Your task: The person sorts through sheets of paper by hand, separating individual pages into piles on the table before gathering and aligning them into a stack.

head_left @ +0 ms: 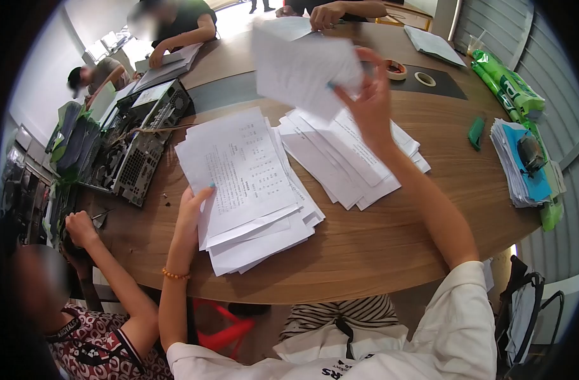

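My left hand (193, 212) holds the left edge of a thick, uneven stack of printed sheets (245, 183) at the middle of the table, its thumb on the top page. Raised above the table, my right hand (370, 95) pinches a white sheet (302, 73) between thumb and fingers; the sheet is tilted and slightly blurred. Below that sheet and right of the stack lies a second, fanned pile of papers (346, 158), partly covered by my right hand and forearm.
An opened computer case (147, 136) stands at the left, beside a seated person. Tape rolls (424, 79), a green object (476, 133), clipped papers (514, 164) and green packages (508, 82) lie right. Other people sit across the wooden table (378, 253).
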`<control>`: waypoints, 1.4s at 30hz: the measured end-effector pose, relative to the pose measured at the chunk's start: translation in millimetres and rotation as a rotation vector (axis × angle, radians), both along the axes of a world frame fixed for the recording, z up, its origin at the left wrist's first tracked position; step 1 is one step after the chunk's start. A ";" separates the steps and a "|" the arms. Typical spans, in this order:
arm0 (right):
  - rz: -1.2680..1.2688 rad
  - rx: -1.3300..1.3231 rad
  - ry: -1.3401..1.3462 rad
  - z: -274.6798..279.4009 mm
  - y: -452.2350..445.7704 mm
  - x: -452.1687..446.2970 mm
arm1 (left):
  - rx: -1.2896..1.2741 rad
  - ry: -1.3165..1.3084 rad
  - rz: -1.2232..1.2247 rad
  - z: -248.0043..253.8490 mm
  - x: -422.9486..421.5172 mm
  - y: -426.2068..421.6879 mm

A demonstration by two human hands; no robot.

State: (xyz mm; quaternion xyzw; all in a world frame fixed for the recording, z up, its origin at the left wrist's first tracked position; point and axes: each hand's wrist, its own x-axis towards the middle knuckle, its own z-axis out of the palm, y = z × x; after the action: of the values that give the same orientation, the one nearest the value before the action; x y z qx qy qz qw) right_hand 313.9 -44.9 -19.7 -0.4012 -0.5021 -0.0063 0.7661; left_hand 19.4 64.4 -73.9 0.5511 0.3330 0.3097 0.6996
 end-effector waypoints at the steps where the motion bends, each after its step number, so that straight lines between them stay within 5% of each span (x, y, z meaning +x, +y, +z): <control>1: -0.124 -0.118 -0.285 -3.7 -2.8 -16.6 | 0.004 0.015 0.004 1.1 -0.7 -0.5; 2: -0.064 -0.078 -0.483 -8.5 -1.3 -34.4 | 0.006 0.020 0.011 -1.7 -2.7 3.1; 5: 0.351 -0.336 -0.488 -28.1 0.8 -69.3 | 0.056 0.038 -0.001 -8.7 -8.1 9.9; 7: 0.408 -0.430 -0.518 -45.5 5.2 -77.2 | -0.186 -0.089 0.002 2.0 -5.2 1.2; 11: 0.545 -0.513 -0.395 -49.5 7.1 -78.3 | -0.212 -0.222 0.039 18.2 5.8 -15.5; 13: 0.427 -0.409 -0.608 -47.9 9.4 -76.7 | 0.135 0.114 -0.021 9.3 4.4 -7.2; 17: 0.191 -0.498 -0.608 -45.5 17.2 -41.1 | 0.063 0.063 0.009 3.3 2.2 -4.2; 22: -0.703 -1.196 -0.700 -38.9 -14.8 66.7 | 0.093 0.086 0.015 3.8 1.4 -3.6; 25: -0.656 -1.376 -0.469 -41.3 -33.3 99.6 | 0.079 0.105 0.028 3.7 1.5 -3.4; 28: -0.499 -1.273 -0.338 -38.7 -42.3 115.2 | 0.070 0.087 0.010 4.2 1.6 -3.4; 36: -0.398 -1.124 -0.344 -27.4 -38.6 109.9 | 0.067 0.073 0.013 7.1 2.7 -7.1; 42: -0.680 -0.972 -0.547 -30.7 -30.9 110.3 | 0.078 0.089 0.009 7.6 2.4 -6.5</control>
State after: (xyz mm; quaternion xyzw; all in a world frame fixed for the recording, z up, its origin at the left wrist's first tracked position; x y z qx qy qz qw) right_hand 424.1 -75.8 -50.3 -0.8224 -0.4695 -0.1221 0.2972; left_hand 21.8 58.0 -66.2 0.5899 0.3539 0.3007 0.6606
